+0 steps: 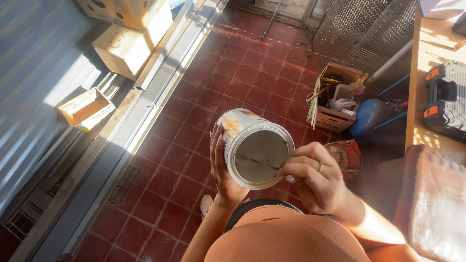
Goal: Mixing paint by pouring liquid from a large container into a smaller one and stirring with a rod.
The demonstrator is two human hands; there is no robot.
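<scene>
Gripping tin (252,145), left hand (222,165) curled

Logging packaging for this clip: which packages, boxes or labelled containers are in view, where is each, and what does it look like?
Tin can: held in left hand, right hand at its rim; round, pale printed label, grey foil top.
Cardboard boxes: top left, stacked, tan.
Small open box: left ledge, orange and white.
Cardboard crate: floor, right, full of clutter.

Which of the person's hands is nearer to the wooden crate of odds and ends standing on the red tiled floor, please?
Right. The right hand is at the can's rim, on the side toward the wooden crate; the left hand grips the can's far side.
</scene>
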